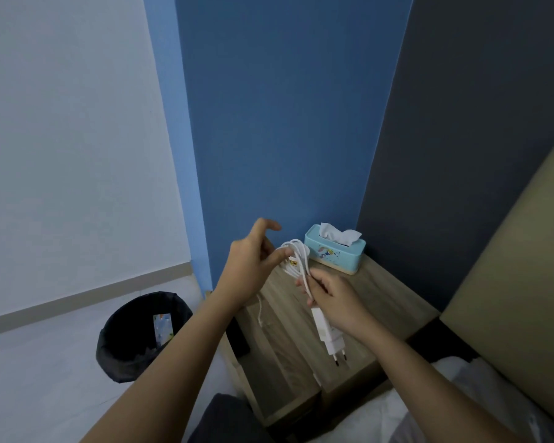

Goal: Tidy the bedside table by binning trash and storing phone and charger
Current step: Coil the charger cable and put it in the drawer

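Note:
Above the wooden bedside table point(384, 302), my right hand point(336, 298) grips the white charger: its coiled cable point(296, 257) loops upward and the plug block point(328, 338) hangs below my fist, prongs pointing down. My left hand point(250, 266) pinches a strand of the cable at the top of the coil, index finger raised. A loose cable end point(260, 310) dangles under my left wrist. A dark flat object, possibly the phone point(237, 337), lies at the table's left edge, mostly hidden by my left forearm.
A teal tissue box point(335, 249) stands at the table's back corner against the blue wall. A black lined bin point(141, 334) sits on the floor to the left with a colourful wrapper inside. The bed and headboard point(509, 282) flank the right.

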